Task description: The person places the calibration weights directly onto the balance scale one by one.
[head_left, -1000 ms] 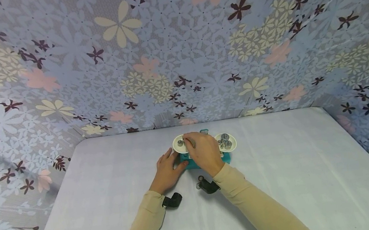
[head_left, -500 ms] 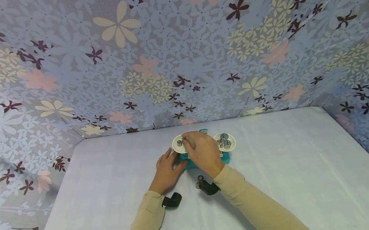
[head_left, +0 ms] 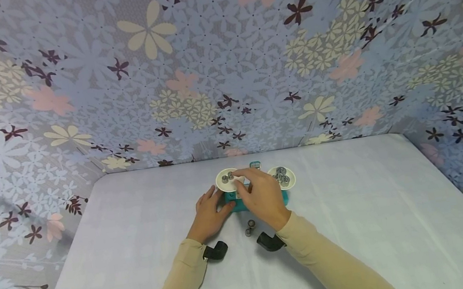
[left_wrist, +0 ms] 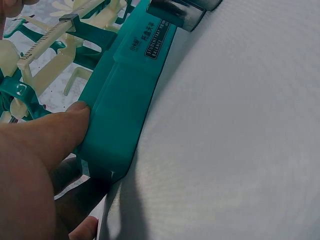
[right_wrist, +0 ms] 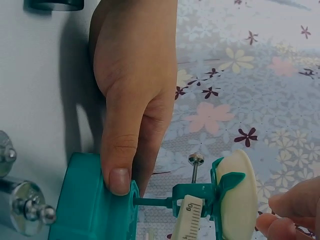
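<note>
A teal tray balance [head_left: 239, 204] stands on the table. My left hand [head_left: 211, 217] grips the left end of its base, thumb [left_wrist: 75, 117] on top and fingers round the end. My right hand [head_left: 261, 196] is over the cream left pan [head_left: 222, 187], thumb and index finger parted, with its fingertips [right_wrist: 280, 227] right by the rim. Two metal weights [head_left: 225, 179] stand on that pan, one close to the index fingertip. Several more weights [head_left: 281, 171] stand on the right pan [head_left: 292, 180]. A ruled beam [left_wrist: 47, 42] runs between the pans.
Two loose metal weights [head_left: 250, 223] stand on the table in front of the balance, also in the right wrist view. A white cloth covers the table [head_left: 133, 201]. Behind rises a flower-patterned backdrop [head_left: 247, 64]. Black wrist cameras [head_left: 216, 251] jut from both sleeves.
My right hand has drawn back slightly to the right and its thumb and index finger have parted, leaving a second weight in sight on the left pan. My left hand has stayed put.
</note>
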`<state>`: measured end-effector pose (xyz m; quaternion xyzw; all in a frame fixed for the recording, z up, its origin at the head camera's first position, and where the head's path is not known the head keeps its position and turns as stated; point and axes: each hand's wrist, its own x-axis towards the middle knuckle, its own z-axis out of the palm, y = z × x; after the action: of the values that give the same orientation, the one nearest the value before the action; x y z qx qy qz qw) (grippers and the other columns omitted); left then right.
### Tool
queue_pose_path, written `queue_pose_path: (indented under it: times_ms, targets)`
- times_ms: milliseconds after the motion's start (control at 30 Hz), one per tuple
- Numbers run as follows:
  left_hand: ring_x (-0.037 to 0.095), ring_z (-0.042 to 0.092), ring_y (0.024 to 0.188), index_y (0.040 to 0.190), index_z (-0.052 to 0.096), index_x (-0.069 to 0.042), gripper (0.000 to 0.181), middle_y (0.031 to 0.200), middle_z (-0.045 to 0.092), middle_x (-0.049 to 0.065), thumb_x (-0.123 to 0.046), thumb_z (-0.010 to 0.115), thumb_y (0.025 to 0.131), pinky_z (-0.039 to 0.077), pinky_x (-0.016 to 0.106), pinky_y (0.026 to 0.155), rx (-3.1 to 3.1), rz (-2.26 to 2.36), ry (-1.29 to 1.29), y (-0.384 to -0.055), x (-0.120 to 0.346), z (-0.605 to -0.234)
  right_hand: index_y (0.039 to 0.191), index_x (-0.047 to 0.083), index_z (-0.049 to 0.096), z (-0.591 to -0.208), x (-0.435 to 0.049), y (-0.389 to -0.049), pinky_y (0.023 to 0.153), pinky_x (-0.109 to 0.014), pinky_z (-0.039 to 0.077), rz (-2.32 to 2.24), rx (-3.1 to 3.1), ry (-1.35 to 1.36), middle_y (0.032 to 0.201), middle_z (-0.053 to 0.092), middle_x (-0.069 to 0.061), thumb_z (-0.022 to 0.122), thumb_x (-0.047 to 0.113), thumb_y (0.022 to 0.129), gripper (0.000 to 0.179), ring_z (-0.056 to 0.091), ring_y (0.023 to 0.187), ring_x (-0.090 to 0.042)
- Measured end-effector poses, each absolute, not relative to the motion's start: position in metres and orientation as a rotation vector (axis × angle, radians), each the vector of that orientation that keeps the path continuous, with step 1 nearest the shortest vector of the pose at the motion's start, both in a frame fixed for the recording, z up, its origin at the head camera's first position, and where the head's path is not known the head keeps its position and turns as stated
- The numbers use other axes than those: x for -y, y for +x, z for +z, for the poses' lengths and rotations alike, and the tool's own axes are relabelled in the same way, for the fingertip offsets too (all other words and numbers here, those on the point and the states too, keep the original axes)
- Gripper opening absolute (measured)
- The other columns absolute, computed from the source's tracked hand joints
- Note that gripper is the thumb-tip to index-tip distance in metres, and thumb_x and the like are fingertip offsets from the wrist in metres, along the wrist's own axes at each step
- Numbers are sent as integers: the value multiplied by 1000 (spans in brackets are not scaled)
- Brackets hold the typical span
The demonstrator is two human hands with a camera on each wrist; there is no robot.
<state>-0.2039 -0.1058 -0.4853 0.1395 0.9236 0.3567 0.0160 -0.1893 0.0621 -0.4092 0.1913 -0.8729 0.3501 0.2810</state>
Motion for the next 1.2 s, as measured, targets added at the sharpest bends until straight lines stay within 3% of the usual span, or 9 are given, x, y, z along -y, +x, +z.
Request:
queue_pose_path:
  times_ms: [533, 833, 1067, 1200]
  targets:
    - [26, 22, 138, 143, 38, -12, 66, 142, 42, 10, -50, 51, 91, 11, 48, 111, -2909, 1095, 439, -205, 106, -488, 98, 10, 71, -411, -76, -174, 41, -20, 35, 1041, 2333, 591, 65, 55, 6, 68, 11, 84, 14, 37, 44, 1]
    - [26, 22, 138, 142, 38, -11, 66, 141, 43, 10, -49, 52, 91, 10, 47, 112, -2906, 1099, 433, -204, 105, -487, 98, 14, 71, -418, -82, -166, 42, -19, 37, 1119, 2370, 590, 73, 61, 5, 70, 12, 82, 16, 40, 45, 3]
    - [27, 23, 138, 142, 39, -9, 65, 141, 43, 11, -48, 52, 91, 11, 49, 111, -2912, 1098, 449, -203, 104, -487, 102, 13, 71, -423, -87, -159, 42, -19, 38, 1160, 2380, 614, 88, 67, 3, 69, 13, 83, 18, 41, 46, 1]
    - [27, 23, 138, 141, 39, -9, 66, 141, 43, 11, -49, 53, 90, 11, 49, 111, -2916, 1099, 441, -203, 104, -487, 101, 15, 71, -425, -89, -155, 43, -20, 39, 1183, 2429, 591, 77, 61, 10, 70, 14, 83, 17, 41, 45, 1]
